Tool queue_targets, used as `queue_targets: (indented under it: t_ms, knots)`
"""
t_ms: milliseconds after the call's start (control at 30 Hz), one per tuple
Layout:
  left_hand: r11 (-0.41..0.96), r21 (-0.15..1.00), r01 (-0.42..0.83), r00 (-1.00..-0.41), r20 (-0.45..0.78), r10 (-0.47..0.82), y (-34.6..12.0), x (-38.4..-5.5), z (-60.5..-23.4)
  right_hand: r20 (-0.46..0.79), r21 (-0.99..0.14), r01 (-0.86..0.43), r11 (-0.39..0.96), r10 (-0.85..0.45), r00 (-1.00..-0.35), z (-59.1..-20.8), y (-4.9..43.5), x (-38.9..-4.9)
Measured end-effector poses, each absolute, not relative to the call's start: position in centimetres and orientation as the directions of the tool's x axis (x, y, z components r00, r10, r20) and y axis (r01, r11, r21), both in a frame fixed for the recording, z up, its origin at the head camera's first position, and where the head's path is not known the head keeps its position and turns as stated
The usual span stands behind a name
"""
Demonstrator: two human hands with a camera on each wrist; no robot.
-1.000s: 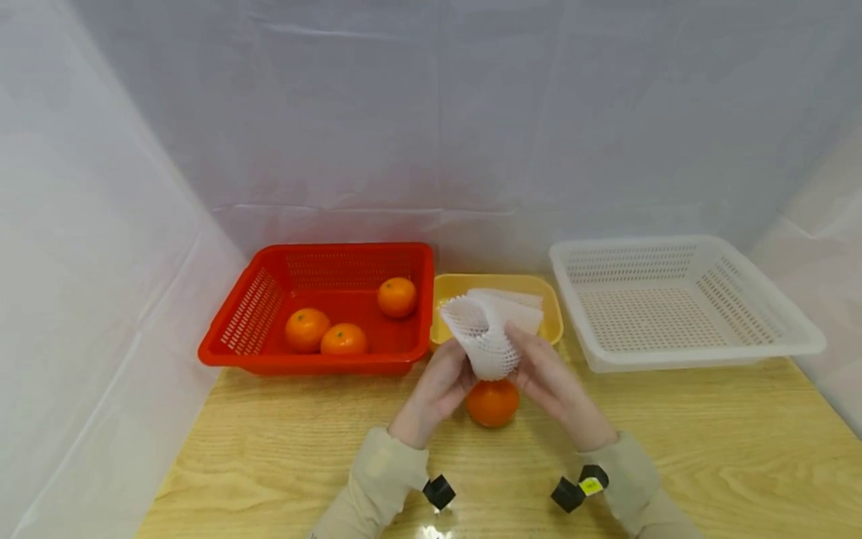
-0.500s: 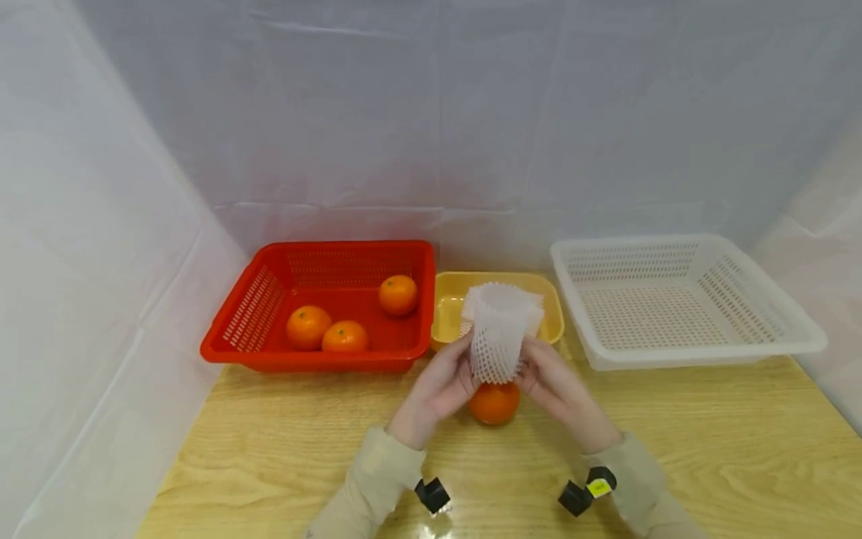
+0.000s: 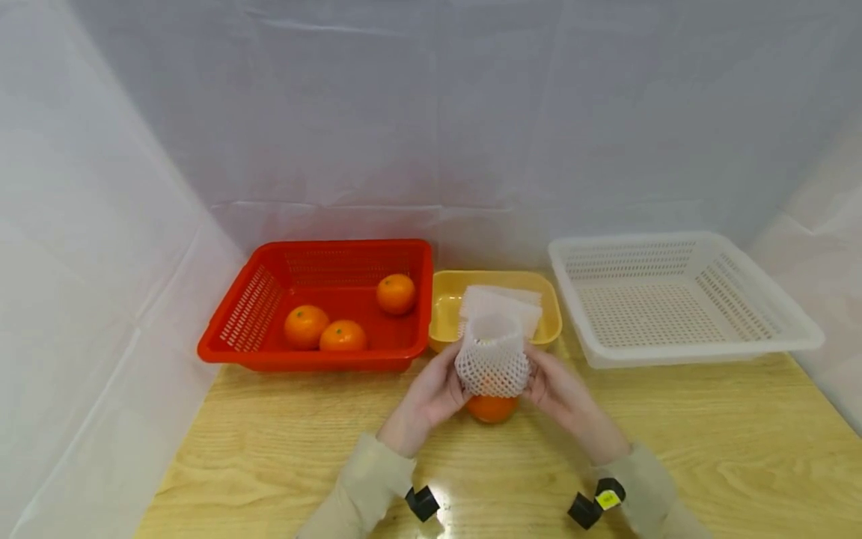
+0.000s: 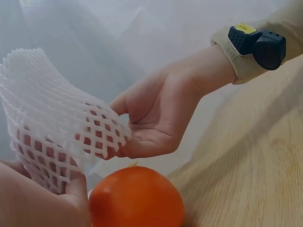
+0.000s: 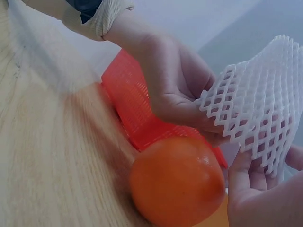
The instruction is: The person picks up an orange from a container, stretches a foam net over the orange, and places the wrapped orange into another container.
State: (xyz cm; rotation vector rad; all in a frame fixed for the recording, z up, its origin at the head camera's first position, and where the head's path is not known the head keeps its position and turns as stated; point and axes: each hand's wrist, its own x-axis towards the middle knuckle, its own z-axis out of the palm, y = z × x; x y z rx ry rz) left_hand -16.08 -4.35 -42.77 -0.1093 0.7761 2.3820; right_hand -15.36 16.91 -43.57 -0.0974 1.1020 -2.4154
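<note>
Between both hands is a white foam fruit net (image 3: 494,367), its lower mouth stretched wide. The left hand (image 3: 431,395) pinches the rim on one side, and the right hand (image 3: 560,389) pinches the opposite side. Just below the net, an orange (image 3: 492,409) rests on the wooden table, its top partly hidden by the mesh in the head view. In the left wrist view the net (image 4: 52,113) hangs above the orange (image 4: 137,198), apart from it. The right wrist view shows the same gap over the orange (image 5: 177,182).
A red basket (image 3: 316,362) with several oranges (image 3: 343,336) stands at the back left. Behind the hands, a yellow tray (image 3: 444,283) holds more white foam nets (image 3: 515,299). At the back right is a white basket (image 3: 700,352).
The foam net has turned from tilted sideways to upright, and its lower mouth has been spread wider. Both hands have moved slightly apart and lower toward the orange, which stays put.
</note>
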Motion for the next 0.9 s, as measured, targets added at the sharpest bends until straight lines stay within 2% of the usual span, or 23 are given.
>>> queue_targets:
  t_ms: [167,300,500,900]
  knots:
    - [-0.584,0.549,-0.598,-0.798,-0.332,0.504,-4.6,-15.9,-43.4,-0.175,-0.78,0.387,-0.492,-0.422,-0.889,-44.0,17.0,-15.2]
    - [-0.55,0.58,-0.601,-0.793,-0.346,0.502,-4.8,-15.9,-43.8,-0.241,-0.818,0.387,-0.425,-0.358,-0.902,-44.4,16.9,-15.1]
    - [-0.507,0.621,-0.598,-0.794,-0.368,0.484,-5.2,-16.0,-44.5,-0.348,-0.805,0.442,-0.397,-0.288,-0.892,-45.3,16.9,-15.0]
    - [-0.49,0.635,-0.597,-0.8,-0.432,0.416,-5.4,-15.7,-45.9,-0.384,-0.803,0.47,-0.367,-0.286,-0.878,-46.8,17.2,-14.6]
